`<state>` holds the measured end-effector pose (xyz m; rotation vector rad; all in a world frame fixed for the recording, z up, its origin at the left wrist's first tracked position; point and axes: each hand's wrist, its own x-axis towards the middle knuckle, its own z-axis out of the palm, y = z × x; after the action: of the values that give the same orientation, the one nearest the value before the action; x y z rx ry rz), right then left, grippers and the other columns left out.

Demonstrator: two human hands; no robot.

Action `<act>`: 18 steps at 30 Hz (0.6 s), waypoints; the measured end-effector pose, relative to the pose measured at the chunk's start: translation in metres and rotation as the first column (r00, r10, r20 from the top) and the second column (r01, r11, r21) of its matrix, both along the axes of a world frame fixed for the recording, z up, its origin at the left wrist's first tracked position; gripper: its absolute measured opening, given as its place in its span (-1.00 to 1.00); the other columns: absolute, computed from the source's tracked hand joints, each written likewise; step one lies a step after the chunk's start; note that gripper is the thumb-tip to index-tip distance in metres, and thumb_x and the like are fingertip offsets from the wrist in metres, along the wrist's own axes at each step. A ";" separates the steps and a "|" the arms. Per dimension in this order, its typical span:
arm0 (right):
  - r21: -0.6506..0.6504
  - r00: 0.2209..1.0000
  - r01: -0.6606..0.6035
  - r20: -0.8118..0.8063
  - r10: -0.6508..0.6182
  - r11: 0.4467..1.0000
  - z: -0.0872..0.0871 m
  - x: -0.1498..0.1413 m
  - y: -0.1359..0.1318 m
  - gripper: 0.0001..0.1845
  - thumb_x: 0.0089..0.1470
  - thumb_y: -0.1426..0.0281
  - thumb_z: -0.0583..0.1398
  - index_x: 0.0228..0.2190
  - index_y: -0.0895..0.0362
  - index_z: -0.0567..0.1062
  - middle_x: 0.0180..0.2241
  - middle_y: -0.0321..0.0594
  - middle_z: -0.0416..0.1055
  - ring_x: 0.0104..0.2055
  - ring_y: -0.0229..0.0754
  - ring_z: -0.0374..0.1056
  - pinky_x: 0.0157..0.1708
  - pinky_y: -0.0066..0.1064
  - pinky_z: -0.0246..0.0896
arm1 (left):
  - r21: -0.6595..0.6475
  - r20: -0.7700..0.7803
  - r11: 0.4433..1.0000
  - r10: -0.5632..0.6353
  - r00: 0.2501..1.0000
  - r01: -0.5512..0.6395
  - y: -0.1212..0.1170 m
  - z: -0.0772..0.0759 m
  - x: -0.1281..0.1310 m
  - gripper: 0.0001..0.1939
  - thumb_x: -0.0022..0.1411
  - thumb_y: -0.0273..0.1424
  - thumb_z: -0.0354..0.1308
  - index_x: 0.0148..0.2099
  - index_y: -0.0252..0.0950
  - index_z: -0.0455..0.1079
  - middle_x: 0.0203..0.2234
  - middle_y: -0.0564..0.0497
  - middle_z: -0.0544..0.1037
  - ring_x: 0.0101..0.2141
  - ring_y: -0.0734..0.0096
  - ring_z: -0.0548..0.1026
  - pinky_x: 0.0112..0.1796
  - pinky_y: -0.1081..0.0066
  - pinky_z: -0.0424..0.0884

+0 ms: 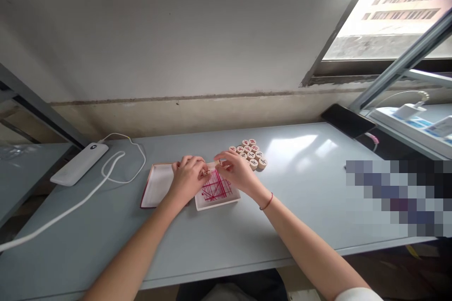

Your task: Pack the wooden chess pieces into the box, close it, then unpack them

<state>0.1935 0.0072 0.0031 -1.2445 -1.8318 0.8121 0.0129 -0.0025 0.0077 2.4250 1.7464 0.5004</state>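
Note:
A shallow white box (217, 206) sits on the desk, with a sheet of red board lines (215, 186) inside it. Several round wooden xiangqi pieces (250, 154) with red or black characters stand grouped just beyond my right hand (237, 170). That hand's thumb and fingers pinch one pale xiangqi piece above the box's far right side. My left hand (190, 176) is bent over the box's far left corner, its fingertips closed on a xiangqi piece partly hidden by them. Left of the box lies the white-lined box lid (158, 187), partly covered by my left hand.
A white power bank (79, 163) and a looping white cable (79, 206) lie on the left. At the right back are a dark phone-like slab (348, 121) and a power strip (411, 124). A wall borders the desk (282, 207); the right side is pixelated.

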 end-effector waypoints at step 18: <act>0.251 0.807 -0.182 0.590 -0.002 0.951 -0.011 -0.022 -0.006 -0.87 0.12 0.46 0.15 -0.23 0.10 0.40 -0.37 -0.19 0.46 -0.28 -0.12 0.31 -0.26 -0.35 0.04 | -0.069 -0.080 0.996 -0.052 0.995 0.047 -0.002 0.001 -0.010 -0.74 0.18 -0.35 0.16 -0.05 -0.10 0.41 -0.10 0.04 0.54 -0.02 0.12 0.31 -0.16 0.16 0.10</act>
<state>0.1718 0.0009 -0.0078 -1.3005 -2.4150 0.1687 0.0029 -0.0042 0.0082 2.4679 1.6992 0.3359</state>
